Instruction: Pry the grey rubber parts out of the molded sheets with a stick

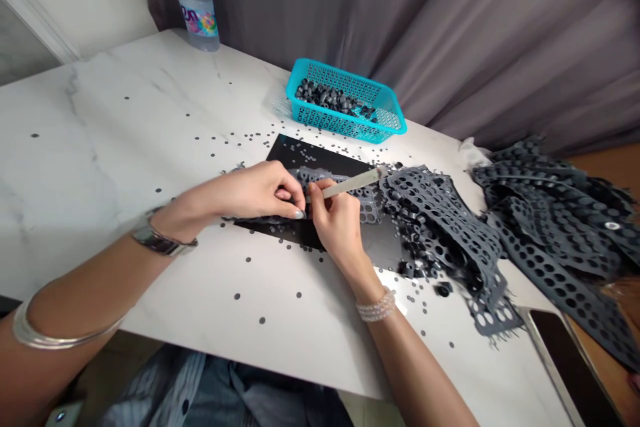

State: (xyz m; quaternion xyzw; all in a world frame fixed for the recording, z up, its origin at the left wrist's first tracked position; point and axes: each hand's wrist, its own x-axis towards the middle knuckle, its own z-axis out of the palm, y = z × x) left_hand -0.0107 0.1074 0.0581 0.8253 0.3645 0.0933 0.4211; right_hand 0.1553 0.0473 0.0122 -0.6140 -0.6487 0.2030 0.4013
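Note:
My right hand is closed around a long, pale, stick-like tool, whose upper end slants up to the right. The tool's lower end is hidden among my fingers. Close beside it, my left hand pinches with thumb and fingertips. Whatever sits in that pinch is too small to make out. Under both hands lies a grey perforated rubber sheet with round holes. It rests on a black mat strewn with small grey discs.
A turquoise basket holding dark rubber pieces stands behind the mat. To the right lie punched grey strips, loose black pieces and a bigger strip heap. A phone lies front right; a water bottle stands back left.

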